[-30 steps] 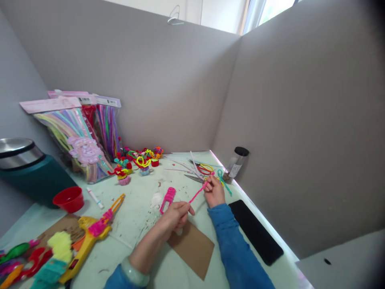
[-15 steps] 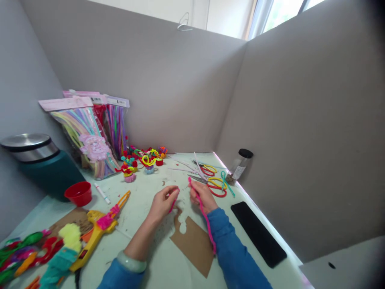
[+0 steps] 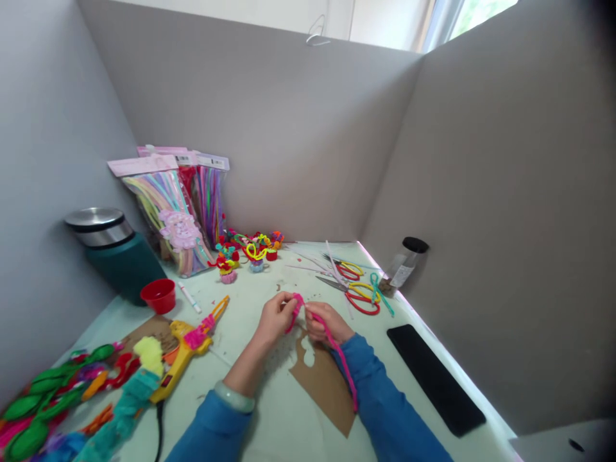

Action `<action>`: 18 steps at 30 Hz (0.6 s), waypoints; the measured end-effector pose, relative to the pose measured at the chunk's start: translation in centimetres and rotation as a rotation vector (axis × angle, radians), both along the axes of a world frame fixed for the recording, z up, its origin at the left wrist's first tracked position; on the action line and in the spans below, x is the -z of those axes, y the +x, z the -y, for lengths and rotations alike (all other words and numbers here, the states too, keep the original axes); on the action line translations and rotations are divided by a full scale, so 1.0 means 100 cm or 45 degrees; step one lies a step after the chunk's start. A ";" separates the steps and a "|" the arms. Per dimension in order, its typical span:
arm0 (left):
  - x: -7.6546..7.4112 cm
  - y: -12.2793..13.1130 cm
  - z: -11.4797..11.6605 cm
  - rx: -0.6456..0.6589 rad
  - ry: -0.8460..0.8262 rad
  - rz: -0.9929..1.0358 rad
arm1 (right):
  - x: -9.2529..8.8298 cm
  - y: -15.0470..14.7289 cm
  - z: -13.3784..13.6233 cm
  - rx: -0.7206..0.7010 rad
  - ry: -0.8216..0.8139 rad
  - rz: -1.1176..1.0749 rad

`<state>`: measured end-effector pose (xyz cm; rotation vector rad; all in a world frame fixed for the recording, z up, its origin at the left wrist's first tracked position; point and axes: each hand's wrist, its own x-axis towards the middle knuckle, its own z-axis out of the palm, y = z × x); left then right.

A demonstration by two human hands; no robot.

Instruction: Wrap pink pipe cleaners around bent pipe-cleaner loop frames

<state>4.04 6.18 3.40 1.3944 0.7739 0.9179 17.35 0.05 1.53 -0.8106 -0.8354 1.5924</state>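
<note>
A bright pink pipe cleaner (image 3: 341,355) runs between my two hands above the table. My left hand (image 3: 276,316) is closed, pinching a bent or looped part of it between thumb and fingers. Close beside it, my right hand (image 3: 327,322) is closed on the same pipe cleaner, whose long free end trails back along the blue sleeve. Below the hands lies a brown cardboard piece (image 3: 327,391) with a shape cut out of its upper part.
Two pairs of scissors (image 3: 360,298) lie beyond my right hand, near a clear jar (image 3: 402,266). A black phone-like slab (image 3: 436,378) is at right. To the left are a yellow glue gun (image 3: 180,362), red cup (image 3: 158,296), teal bottle (image 3: 120,266) and bags of pipe cleaners (image 3: 168,212).
My hands have come closer together, and the pink pipe cleaner now shows a bend at my left fingertips. The whole view has shifted, so things appear further right.
</note>
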 end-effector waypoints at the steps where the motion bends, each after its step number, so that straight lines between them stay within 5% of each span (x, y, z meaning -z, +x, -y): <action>1: 0.000 -0.001 -0.001 -0.010 0.027 0.009 | 0.001 0.002 0.000 0.003 0.011 -0.080; 5: -0.004 -0.006 -0.003 0.023 -0.187 0.225 | 0.001 0.010 0.002 -0.056 0.055 -0.221; 11: -0.009 -0.009 -0.007 0.184 -0.702 0.735 | 0.002 0.003 0.003 -0.258 0.111 -0.079; 18: -0.007 -0.010 -0.008 0.240 -0.596 0.613 | 0.002 0.008 0.005 -0.276 0.114 -0.247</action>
